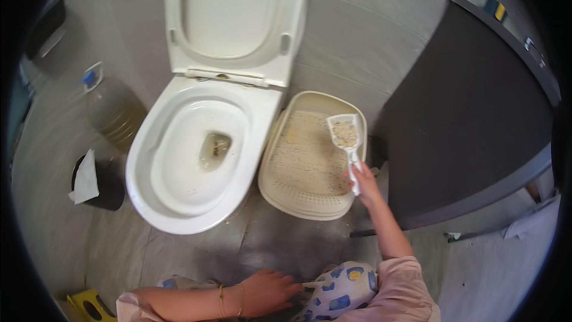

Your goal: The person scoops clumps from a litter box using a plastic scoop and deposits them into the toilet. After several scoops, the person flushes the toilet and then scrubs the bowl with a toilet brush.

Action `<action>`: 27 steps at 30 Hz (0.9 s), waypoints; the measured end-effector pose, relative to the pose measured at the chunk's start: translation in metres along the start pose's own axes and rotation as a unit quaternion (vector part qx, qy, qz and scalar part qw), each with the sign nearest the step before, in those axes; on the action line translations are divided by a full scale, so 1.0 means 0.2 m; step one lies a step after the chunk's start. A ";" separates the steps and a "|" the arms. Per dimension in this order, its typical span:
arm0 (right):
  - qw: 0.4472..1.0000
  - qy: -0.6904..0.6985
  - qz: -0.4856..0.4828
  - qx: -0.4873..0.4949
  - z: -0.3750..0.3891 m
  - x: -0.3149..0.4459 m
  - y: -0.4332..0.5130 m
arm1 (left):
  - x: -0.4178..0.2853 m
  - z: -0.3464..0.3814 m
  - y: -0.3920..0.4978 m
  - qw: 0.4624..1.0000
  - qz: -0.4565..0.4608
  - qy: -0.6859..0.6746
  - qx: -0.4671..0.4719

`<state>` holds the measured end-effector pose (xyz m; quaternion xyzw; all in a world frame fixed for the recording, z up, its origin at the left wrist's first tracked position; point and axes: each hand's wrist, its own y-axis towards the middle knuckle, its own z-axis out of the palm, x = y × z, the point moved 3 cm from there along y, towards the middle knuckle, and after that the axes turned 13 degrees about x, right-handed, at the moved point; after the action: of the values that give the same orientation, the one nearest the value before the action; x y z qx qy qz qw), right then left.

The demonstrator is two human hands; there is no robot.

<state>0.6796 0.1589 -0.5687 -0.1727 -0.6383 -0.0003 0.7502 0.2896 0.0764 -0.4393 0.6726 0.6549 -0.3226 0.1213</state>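
My right hand grips the handle of a white plastic litter scoop. Pale, granular litter fills the scoop's slotted head. Below the scoop is a beige cat litter box, with pale litter spread over its bottom and perforations near its front edge. To its left stands a white toilet with seat and lid raised; small dark bits lie in the water of its bowl. My left hand rests near my knee in patterned trousers, holding nothing that I can see.
A large plastic bottle of yellowish liquid and a black bin with white paper over its rim stand left of the toilet. A dark cabinet rises at the right. Something yellow sits at lower left on the grey tiled floor.
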 end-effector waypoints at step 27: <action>0.513 -0.784 -0.262 0.230 1.54 1.14 -0.23 | 0.00 0.04 0.00 0.999 0.028 0.027 -0.004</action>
<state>0.4174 0.2464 -0.3009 0.2509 -0.9613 0.0850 -0.0761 0.2868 0.0728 -0.4448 0.6982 0.6406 -0.2981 0.1155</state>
